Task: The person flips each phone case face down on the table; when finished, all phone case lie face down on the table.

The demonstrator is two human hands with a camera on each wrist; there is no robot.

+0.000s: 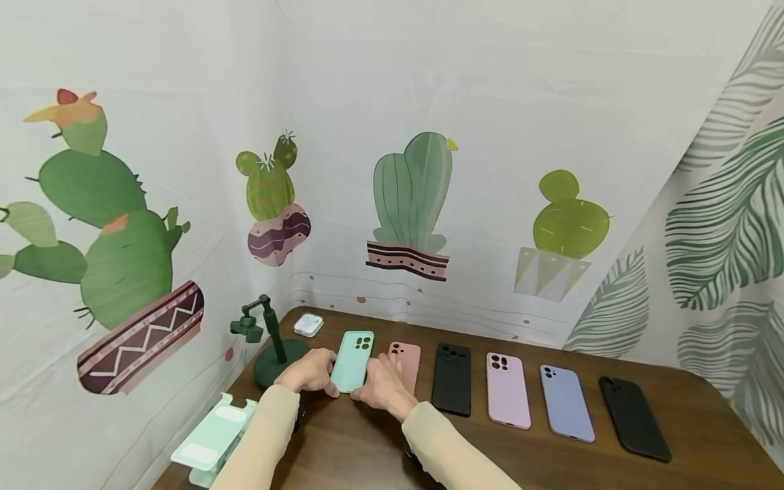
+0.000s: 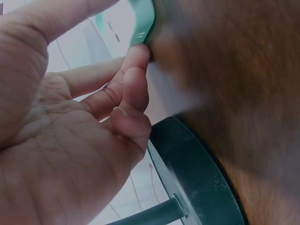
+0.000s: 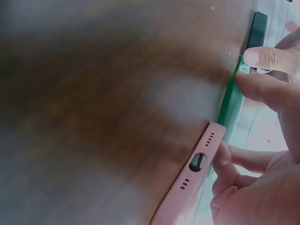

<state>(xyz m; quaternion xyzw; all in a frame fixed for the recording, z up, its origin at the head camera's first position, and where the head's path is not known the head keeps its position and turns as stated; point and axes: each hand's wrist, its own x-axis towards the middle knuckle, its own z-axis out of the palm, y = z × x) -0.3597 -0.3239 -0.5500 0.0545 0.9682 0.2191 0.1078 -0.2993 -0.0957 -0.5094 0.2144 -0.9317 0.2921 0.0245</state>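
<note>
A mint-green phone case [image 1: 352, 362] lies back side up on the brown table, its camera cutouts at the far end. My left hand [image 1: 314, 372] holds its lower left corner, the thumb at the near edge. At the opposite lower corner, my right hand [image 1: 382, 382] grips it with the thumb on the near end. The left wrist view catches only a corner of the mint case [image 2: 142, 23]. In the right wrist view, the curled fingers of my right hand [image 3: 262, 183] sit beside a pink phone case [image 3: 187, 183], partly hidden by that hand in the head view.
Right of the pink case, a row holds a black case [image 1: 452, 381], a lilac-pink case [image 1: 508, 393], a lavender case [image 1: 567, 405] and another black case [image 1: 635, 418]. On the left stand a dark green stand [image 1: 265, 364], a mint folding holder [image 1: 214, 435] and a small white box [image 1: 308, 325].
</note>
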